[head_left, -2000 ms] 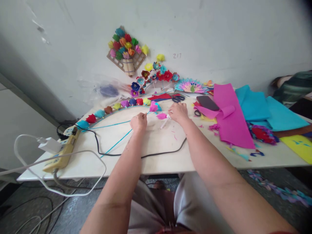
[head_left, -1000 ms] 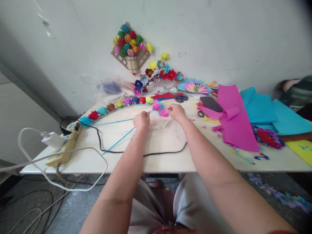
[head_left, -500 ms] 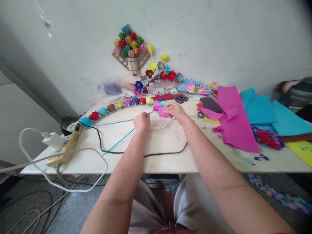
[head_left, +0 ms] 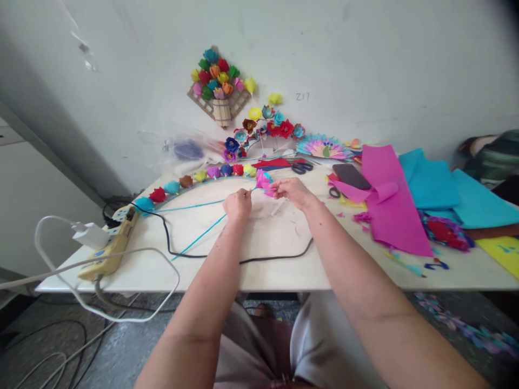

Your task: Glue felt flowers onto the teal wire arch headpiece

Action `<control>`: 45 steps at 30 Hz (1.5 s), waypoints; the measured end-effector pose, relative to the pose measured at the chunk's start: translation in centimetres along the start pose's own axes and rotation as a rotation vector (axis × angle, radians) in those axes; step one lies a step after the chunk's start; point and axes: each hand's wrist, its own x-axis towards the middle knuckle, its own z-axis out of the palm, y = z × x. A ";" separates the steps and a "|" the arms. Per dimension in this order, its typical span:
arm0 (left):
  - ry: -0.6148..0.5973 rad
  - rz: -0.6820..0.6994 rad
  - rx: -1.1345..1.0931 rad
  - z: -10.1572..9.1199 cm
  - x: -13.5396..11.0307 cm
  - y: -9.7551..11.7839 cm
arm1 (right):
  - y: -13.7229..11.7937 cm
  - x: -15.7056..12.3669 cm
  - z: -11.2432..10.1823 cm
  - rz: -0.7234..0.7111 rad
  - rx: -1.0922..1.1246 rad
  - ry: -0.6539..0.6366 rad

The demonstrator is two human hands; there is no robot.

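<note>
A blue cord [head_left: 198, 237] passes through the closed fingers of my left hand [head_left: 238, 204], and one loose length trails to the lower left. Just right of that hand is a pink paper flower [head_left: 265, 183] with some light blue at its top. My right hand [head_left: 294, 192] pinches the flower's right side between thumb and fingertips. Behind both hands, a curved row of coloured paper buds [head_left: 199, 176] runs along the cord towards the left. Part of the pink flower is covered by my right fingers.
A power strip [head_left: 111, 251] with a white plug and looping cables lies at left. A black cable [head_left: 275, 255] crosses the table [head_left: 178, 281] before me. To the right are scissors [head_left: 302, 166], a phone [head_left: 351, 176], pink paper [head_left: 399, 210] and blue paper [head_left: 430, 178]. Paper flowers [head_left: 286, 128] stand behind.
My right fingers have shifted slightly left, and the pink paper is now gathered closer to the blue-topped part. My left hand keeps its hold on the cord. The view has tilted slightly.
</note>
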 end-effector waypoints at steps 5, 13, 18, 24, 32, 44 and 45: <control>0.017 0.009 0.002 0.1 -0.1 0.0 | -0.1 -0.1 0.3 0.022 -0.043 0.047; -0.006 0.013 0.002 -0.3 -0.4 0.3 | 0.1 0.0 0.7 -0.059 -0.093 0.170; -0.014 0.017 0.003 -0.3 -0.4 0.4 | 0.2 0.4 0.5 -0.085 -0.167 0.256; -0.007 0.034 0.029 -0.2 -0.4 0.5 | 1.1 1.1 0.0 -0.323 -0.293 0.358; -0.025 0.081 0.022 -0.1 -0.6 0.8 | 0.6 0.8 0.7 -0.202 -0.193 0.375; -0.020 0.123 0.026 -0.2 -1.0 1.2 | 1.4 1.0 2.0 -0.140 -0.079 0.295; -0.021 0.128 0.024 -0.2 -1.0 1.2 | 1.7 1.2 1.9 -0.153 -0.114 0.313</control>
